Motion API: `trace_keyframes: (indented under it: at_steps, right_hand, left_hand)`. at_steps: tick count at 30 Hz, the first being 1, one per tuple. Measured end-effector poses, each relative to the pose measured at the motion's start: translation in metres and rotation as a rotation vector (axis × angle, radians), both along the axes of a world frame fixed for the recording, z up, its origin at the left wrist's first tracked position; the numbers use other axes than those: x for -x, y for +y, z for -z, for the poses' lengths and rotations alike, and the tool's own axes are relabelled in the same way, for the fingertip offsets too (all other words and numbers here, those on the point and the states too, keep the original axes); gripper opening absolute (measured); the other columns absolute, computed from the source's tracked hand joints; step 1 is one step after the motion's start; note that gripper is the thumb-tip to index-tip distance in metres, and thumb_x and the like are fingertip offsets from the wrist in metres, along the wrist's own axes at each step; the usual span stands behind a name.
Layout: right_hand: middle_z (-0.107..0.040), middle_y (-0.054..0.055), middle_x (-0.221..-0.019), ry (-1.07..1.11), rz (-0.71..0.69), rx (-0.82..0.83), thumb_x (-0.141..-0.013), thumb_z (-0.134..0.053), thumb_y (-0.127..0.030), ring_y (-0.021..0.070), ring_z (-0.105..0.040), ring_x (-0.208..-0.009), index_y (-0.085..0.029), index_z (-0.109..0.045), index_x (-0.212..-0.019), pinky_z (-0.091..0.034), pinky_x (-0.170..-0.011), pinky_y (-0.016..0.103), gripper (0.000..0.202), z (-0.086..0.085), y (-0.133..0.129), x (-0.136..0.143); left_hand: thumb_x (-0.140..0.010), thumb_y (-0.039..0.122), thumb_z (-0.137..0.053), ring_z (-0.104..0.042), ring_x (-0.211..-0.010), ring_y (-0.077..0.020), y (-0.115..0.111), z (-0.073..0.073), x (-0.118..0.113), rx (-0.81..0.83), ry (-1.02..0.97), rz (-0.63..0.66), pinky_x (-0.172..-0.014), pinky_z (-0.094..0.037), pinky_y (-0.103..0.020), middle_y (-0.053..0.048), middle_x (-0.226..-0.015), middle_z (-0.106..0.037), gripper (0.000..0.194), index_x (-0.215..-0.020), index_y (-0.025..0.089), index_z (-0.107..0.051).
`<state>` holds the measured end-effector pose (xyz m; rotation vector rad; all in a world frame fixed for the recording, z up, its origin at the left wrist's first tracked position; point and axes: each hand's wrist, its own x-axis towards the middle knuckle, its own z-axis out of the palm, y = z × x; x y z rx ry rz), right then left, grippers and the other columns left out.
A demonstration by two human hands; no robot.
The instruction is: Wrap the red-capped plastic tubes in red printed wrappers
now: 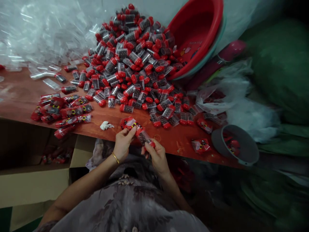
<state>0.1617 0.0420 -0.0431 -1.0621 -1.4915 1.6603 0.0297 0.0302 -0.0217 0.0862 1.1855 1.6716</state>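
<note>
My left hand [123, 141] pinches a small red printed plastic wrapper [129, 122] just above the table's front edge. A clear tube with dark contents [144, 138] meets the wrapper's lower right end; whether it sits partly inside I cannot tell. The tube's red cap end is gripped by my right hand [155, 154], fingers closed around it. Beyond both hands rises a big pile of similar red-capped tubes [135, 61]. To the left lies a heap of red wrapped packets [70, 111], and a crumpled white scrap [106, 125] is beside my left hand.
Clear empty tubes [48, 35] are heaped at the back left. A red basin [214, 29] leans tilted behind the pile. A grey bowl [251, 151] with red pieces stands at the right edge. Below the table at left, a cardboard box [36, 183] holds red packets.
</note>
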Motion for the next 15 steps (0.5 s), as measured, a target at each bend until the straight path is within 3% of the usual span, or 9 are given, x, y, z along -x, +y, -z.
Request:
trace_keyframes:
  at_steps: [4,8,11,15]
  right_hand:
    - [-0.057,-0.004,-0.056,-0.101,0.058,-0.081,-0.083,-0.057,-0.042,0.0073,-0.046,-0.045,-0.018,-0.058,-0.083,-0.038,-0.045,0.019,0.024,-0.003,0.005,-0.001]
    - [-0.053,-0.005,-0.052,0.024,-0.007,0.109,-0.083,-0.054,-0.048,0.0071,-0.042,-0.042,-0.019,-0.053,-0.074,-0.032,-0.040,0.019,0.031,-0.003,0.007,0.001]
    - [-0.054,-0.005,-0.054,0.030,-0.016,0.090,-0.082,-0.055,-0.048,0.0070,-0.042,-0.043,-0.019,-0.054,-0.078,-0.032,-0.040,0.019,0.030,-0.002,0.007,0.004]
    - [-0.054,-0.005,-0.058,-0.032,-0.012,-0.041,-0.083,-0.055,-0.046,0.0070,-0.043,-0.045,-0.019,-0.054,-0.083,-0.034,-0.043,0.019,0.027,-0.001,0.009,0.010]
  left_hand:
    - [-0.046,0.039,-0.085,-0.063,-0.065,-0.0123,0.001,0.002,-0.001,0.001,0.004,0.041,-0.070,-0.050,-0.026,-0.003,-0.073,-0.071,0.041,-0.073,0.012,-0.070]
    - [-0.046,0.038,-0.085,-0.064,-0.064,-0.0118,0.000,0.002,-0.002,0.006,-0.010,0.020,-0.066,-0.051,-0.024,-0.002,-0.074,-0.071,0.041,-0.075,0.013,-0.069]
    - [-0.047,0.038,-0.085,-0.064,-0.066,-0.0110,-0.001,0.003,-0.004,-0.027,-0.006,0.037,-0.066,-0.051,-0.022,-0.002,-0.074,-0.071,0.040,-0.074,0.013,-0.069]
    - [-0.050,0.042,-0.084,-0.055,-0.048,-0.0081,0.000,0.004,-0.006,-0.066,0.028,0.198,-0.045,-0.043,-0.018,0.000,-0.061,-0.066,0.039,-0.070,0.012,-0.068]
